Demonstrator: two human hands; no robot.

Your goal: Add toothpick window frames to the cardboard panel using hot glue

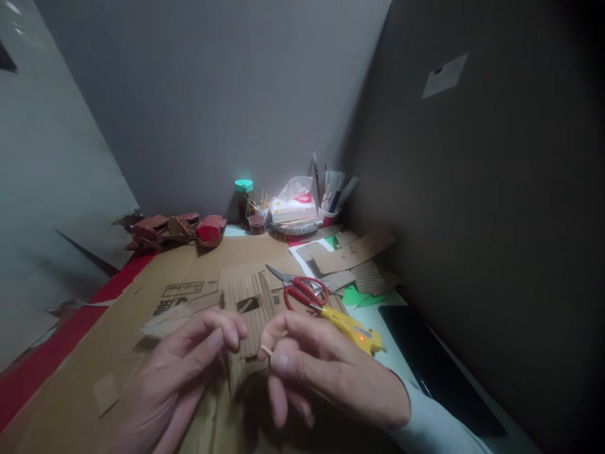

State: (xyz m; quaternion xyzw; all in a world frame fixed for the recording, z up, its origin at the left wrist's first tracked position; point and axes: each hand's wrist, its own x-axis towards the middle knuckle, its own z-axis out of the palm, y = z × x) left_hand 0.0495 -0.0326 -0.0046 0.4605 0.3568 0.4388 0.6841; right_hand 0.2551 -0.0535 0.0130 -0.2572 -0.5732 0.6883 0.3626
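My right hand (pixel 321 362) pinches a small pale sliver (pixel 267 350) between thumb and forefinger; its material is too small to tell. Close by on the left, my left hand (pixel 186 366) has its thumb and fingertips drawn together, and whatever may be in them is hidden. Both hands are over a piece of brown corrugated cardboard (pixel 258 331) with a dark square opening. Just beyond the right hand lie red-handled scissors (pixel 307 291), blades pointing away to the left. A yellow glue gun (pixel 352 329) with a glowing orange light rests beside that hand.
A large cardboard sheet (pixel 189 261) covers the table. Cardboard scraps (pixel 352 255) and green paper (pixel 362 296) lie at right, near a black flat panel (pixel 435 366). Behind stand reddish cardboard pieces (pixel 163 230), a teal-lidded bottle (pixel 244 198), tissues (pixel 295 208) and a brush cup (pixel 328 216).
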